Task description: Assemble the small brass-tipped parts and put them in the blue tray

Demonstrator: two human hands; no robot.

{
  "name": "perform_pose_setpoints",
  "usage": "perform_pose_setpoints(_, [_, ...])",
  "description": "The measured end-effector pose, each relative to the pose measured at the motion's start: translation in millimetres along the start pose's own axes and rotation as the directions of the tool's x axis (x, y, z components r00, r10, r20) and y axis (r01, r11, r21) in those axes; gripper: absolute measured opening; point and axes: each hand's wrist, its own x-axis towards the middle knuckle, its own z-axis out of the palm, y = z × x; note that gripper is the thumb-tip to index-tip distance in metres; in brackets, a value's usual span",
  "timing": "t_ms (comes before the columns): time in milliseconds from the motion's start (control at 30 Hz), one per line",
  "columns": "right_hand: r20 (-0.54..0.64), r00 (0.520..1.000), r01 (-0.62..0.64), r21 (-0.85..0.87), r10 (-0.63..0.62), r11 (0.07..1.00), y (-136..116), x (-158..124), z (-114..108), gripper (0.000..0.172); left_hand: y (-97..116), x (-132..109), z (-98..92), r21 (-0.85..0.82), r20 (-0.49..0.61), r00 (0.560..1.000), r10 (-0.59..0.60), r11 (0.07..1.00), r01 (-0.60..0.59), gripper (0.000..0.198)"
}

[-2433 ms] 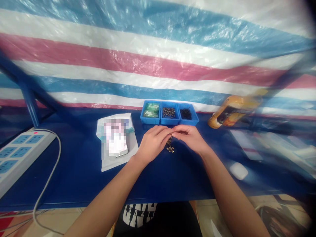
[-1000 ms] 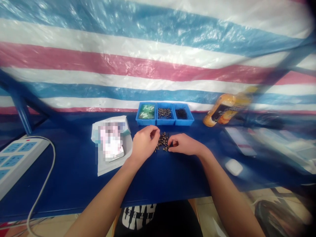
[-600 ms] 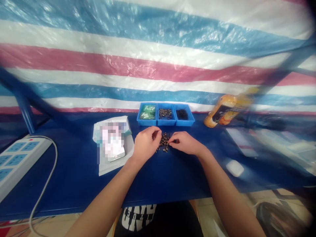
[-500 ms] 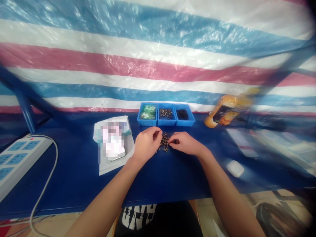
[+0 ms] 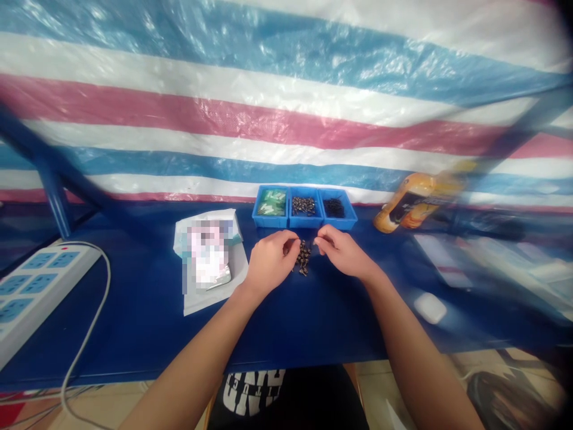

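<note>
A small pile of dark, brassy metal parts (image 5: 304,258), too small to name, lies on the blue table (image 5: 313,322). At the pile's left edge is my left hand (image 5: 274,257), its thumb and fingers pinched together. My right hand (image 5: 339,249) hovers just right of the pile, thumb and forefinger closed in a pinch. What either pinch holds is too small to make out. Behind the hands stand three joined blue bins: the left bin (image 5: 258,218) has green and white pieces, the middle bin (image 5: 294,222) brassy parts, the right bin (image 5: 351,222) black pieces.
On the left, a phone with a blurred screen (image 5: 210,257) rests on white packaging (image 5: 192,306), near a power strip (image 5: 42,275) with a white cable (image 5: 89,334). To the right are orange drink bottles (image 5: 405,203) and a white case (image 5: 430,307). A striped sheet (image 5: 286,119) hangs behind.
My right hand has lifted slightly up and away from the pile, opening a gap between the hands. My left hand stays at the pile. The whole view has shifted a little.
</note>
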Motion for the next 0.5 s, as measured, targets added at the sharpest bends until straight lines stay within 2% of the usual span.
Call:
perform_pose_setpoints(100, [-0.020, 0.998, -0.054, -0.093, 0.052, 0.994, 3.3, 0.5, -0.7, 0.032, -0.4, 0.1, -0.1, 0.007, -0.011, 1.000, -0.023, 1.000, 0.023, 0.016])
perform_pose_setpoints(233, [-0.035, 0.996, -0.082, -0.077, 0.080, 0.994, 5.7, 2.3, -0.5, 0.043, -0.4, -0.2, -0.3, 0.000, -0.010, 0.999, -0.035, 0.999, 0.035, 0.016])
perform_pose_setpoints(400, [-0.248, 0.962, -0.072, 0.159, 0.110, 0.985, 8.4, 6.2, 1.7, 0.032, -0.9, -0.3, 0.0, -0.002, -0.013, 0.999, -0.038, 0.999, 0.038, 0.016])
perform_pose_setpoints(500, [-0.314, 0.943, -0.072, 0.144, 0.115, 0.987, 11.1, 6.4, 1.1, 0.035, -1.4, 0.0, 0.1, 0.002, -0.007, 0.998, -0.065, 0.998, 0.065, 0.016])
